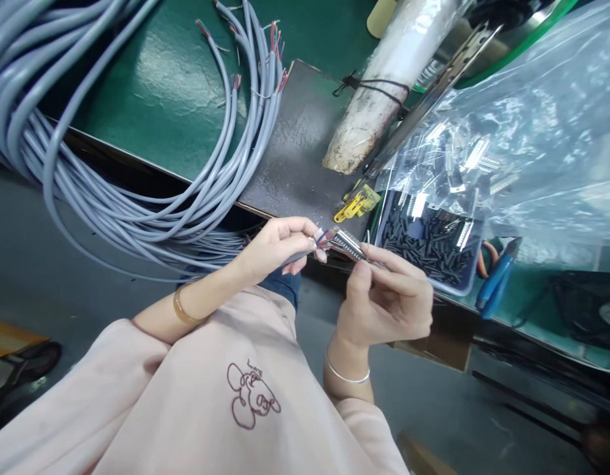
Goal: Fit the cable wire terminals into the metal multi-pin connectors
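Observation:
My left hand (290,243) is closed around the end of a grey cable (301,254), close to the table's front edge. Thin red and blue wires (325,237) fan out from its fingertips towards a metal multi-pin connector (348,243). My right hand (384,293) pinches the connector's near right end between thumb and fingers. A short thin piece (368,236) sticks up by the right fingertips; its kind is too small to tell. Whether each wire is joined to a pin cannot be made out.
Looped grey cables (136,191) with stripped ends lie at left. Right of my hands stands a bin (466,284) with black sleeves (408,231) and connectors (476,155) under clear plastic. Blue-handled pliers (498,280), a yellow tool (357,203) and a wrapped white tube (379,92) are near.

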Available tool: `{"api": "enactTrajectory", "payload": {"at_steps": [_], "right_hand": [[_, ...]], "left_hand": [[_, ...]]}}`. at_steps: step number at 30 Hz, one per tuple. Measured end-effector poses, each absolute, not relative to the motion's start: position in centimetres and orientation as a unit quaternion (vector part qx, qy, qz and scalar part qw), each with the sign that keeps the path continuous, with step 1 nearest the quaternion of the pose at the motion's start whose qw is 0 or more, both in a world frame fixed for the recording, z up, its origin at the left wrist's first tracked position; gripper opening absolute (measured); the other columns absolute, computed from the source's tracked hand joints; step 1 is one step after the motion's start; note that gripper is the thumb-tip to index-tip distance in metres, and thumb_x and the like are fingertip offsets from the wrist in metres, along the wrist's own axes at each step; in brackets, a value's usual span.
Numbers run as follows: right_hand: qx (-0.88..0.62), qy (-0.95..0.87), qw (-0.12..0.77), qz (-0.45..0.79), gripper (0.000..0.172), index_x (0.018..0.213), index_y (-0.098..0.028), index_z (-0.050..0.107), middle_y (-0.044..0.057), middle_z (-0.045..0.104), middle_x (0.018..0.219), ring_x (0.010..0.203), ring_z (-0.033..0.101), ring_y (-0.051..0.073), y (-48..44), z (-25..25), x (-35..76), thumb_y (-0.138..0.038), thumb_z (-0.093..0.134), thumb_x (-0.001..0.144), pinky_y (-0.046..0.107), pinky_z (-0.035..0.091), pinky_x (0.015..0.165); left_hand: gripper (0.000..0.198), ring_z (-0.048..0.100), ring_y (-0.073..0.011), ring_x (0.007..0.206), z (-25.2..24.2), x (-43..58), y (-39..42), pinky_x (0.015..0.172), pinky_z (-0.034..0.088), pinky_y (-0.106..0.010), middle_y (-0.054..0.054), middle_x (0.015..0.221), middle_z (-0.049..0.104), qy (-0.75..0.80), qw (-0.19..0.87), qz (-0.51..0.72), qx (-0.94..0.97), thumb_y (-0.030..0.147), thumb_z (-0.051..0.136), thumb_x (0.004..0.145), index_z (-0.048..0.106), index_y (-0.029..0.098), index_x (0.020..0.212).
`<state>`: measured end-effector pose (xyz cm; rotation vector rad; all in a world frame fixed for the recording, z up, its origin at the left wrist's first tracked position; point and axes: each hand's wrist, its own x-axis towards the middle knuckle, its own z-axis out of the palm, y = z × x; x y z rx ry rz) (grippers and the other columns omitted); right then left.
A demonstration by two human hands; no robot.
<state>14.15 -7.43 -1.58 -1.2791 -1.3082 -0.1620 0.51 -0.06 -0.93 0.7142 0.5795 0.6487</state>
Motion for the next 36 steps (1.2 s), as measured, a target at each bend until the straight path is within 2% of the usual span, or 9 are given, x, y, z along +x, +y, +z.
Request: {"api": "enactTrajectory", "payload": {"at_steps": [8,13,18,22,26,31,36], "right_hand": [[-0.559,-0.553,0.616,-0.049,0.011,0.09,-0.02,0.067,0.001,0.078,0.094,0.082,0.076,0.014,-7.0,-2.1,13.3,-0.011,0.072,0.085,0.026,0.062,0.066],[-0.576,-0.539,0.615,0.012,0.011,0.084,-0.02,0.066,0.0,0.078,0.092,0.081,0.076,0.014,-7.1,-1.7,13.2,-0.012,0.073,0.086,0.026,0.063,0.065],[-0.571,-0.508,0.645,-0.017,0.011,0.084,-0.02,0.066,-0.001,0.078,0.089,0.079,0.076,0.014,-6.7,-1.2,13.5,-0.015,0.075,0.084,0.027,0.064,0.063],[-0.558,-0.493,0.668,-0.024,0.011,0.085,-0.02,0.067,-0.003,0.078,0.089,0.075,0.075,0.012,-6.4,-0.8,13.9,-0.014,0.076,0.083,0.024,0.064,0.062],[-0.565,-0.513,0.646,-0.014,0.01,0.083,-0.021,0.066,-0.003,0.078,0.088,0.077,0.075,0.012,-6.5,-0.5,13.9,-0.016,0.075,0.085,0.025,0.063,0.063],[-0.584,-0.531,0.614,0.009,0.011,0.084,-0.023,0.065,-0.002,0.077,0.089,0.08,0.075,0.014,-6.5,0.0,13.8,-0.016,0.074,0.086,0.027,0.061,0.062],[-0.583,-0.533,0.612,0.028,0.012,0.083,-0.022,0.064,-0.001,0.076,0.088,0.082,0.076,0.015,-6.4,0.2,13.8,-0.016,0.074,0.086,0.026,0.06,0.06]], "left_hand": [[0.014,0.049,-0.0031,0.038,-1.2,0.3,-0.1,0.035,0.033,-0.017,-0.001,0.069,0.07,0.252,0.871,0.255,0.337,0.022,0.068,0.078,0.061,0.012,0.071],[0.02,0.049,-0.0029,0.037,-1.3,0.2,0.0,0.034,0.03,-0.017,0.0,0.069,0.07,0.218,0.891,0.223,0.329,0.023,0.076,0.075,0.059,0.013,0.079],[0.024,0.04,-0.0004,0.036,-1.1,0.3,-0.1,0.035,0.023,-0.015,0.003,0.061,0.066,0.236,0.88,0.255,0.323,0.021,0.078,0.073,0.055,0.015,0.078],[0.024,0.038,0.0,0.037,-0.9,0.4,-0.1,0.037,0.022,-0.016,0.005,0.059,0.064,0.252,0.861,0.285,0.337,0.02,0.078,0.073,0.055,0.015,0.076],[0.022,0.038,0.0003,0.038,-0.9,0.7,-0.4,0.039,0.026,-0.015,0.006,0.057,0.063,0.264,0.847,0.294,0.356,0.018,0.076,0.072,0.055,0.015,0.076],[0.021,0.052,-0.002,0.048,-0.9,0.9,-0.6,0.049,0.041,-0.014,0.006,0.057,0.062,0.269,0.834,0.307,0.371,0.013,0.074,0.069,0.054,0.016,0.072],[0.018,0.055,-0.003,0.05,-0.5,0.9,-0.6,0.053,0.047,-0.015,0.006,0.057,0.06,0.286,0.83,0.296,0.375,0.008,0.07,0.071,0.054,0.016,0.072]]}}
